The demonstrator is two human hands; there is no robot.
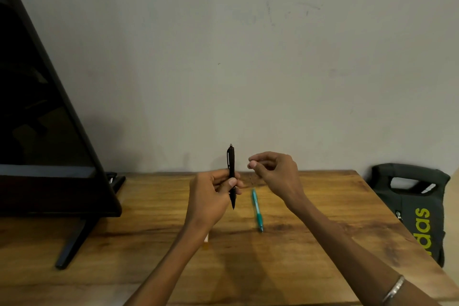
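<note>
My left hand [211, 196] grips a black click pen [231, 166] upright above the wooden table [310, 251], tip pointing down and push button at the top. My right hand [273, 171] hovers just to the right of the pen, fingers loosely curled with thumb and forefinger close together; I see nothing between them. A teal pen [257, 210] lies flat on the table below my right hand, its tip toward me.
A black monitor [37, 119] on a slanted stand [74, 241] fills the left side. A dark bag with yellow-green lettering [417, 208] leans beside the table's right edge. A small orange-and-white object [206, 241] peeks out under my left wrist. A plain wall rises behind.
</note>
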